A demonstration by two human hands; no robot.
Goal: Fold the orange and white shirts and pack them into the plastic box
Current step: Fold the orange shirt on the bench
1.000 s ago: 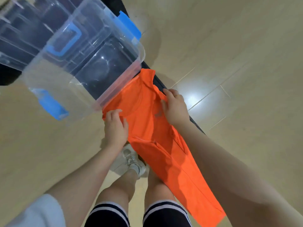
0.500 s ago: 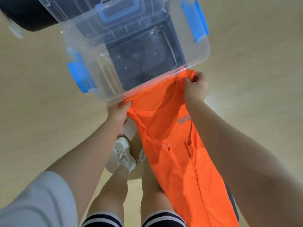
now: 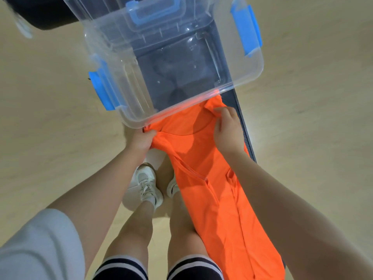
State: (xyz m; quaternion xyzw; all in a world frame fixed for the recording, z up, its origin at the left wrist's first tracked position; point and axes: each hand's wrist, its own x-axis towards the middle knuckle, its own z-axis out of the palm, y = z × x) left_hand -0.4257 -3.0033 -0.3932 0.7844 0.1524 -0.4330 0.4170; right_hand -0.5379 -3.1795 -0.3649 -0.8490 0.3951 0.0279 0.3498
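Note:
The orange shirt (image 3: 218, 190) hangs lengthwise from my two hands, its sides folded in, its lower end trailing down past my right leg. My left hand (image 3: 141, 141) pinches its left shoulder. My right hand (image 3: 227, 130) grips the right shoulder by the collar. The shirt's top edge touches the near rim of the clear plastic box (image 3: 238, 85), which has blue latches and looks empty. No white shirt shows in this view.
The box sits on a narrow dark surface (image 3: 245, 126) that runs under the shirt. A clear lid with a blue handle (image 3: 155, 13) lies behind the box. Below are a beige floor (image 3: 50, 118), my legs and white shoes (image 3: 148, 183).
My hands moved apart along the shirt's shoulders, spreading the collar end. The view swung so the box now lies straight ahead and closer to the shirt's top edge.

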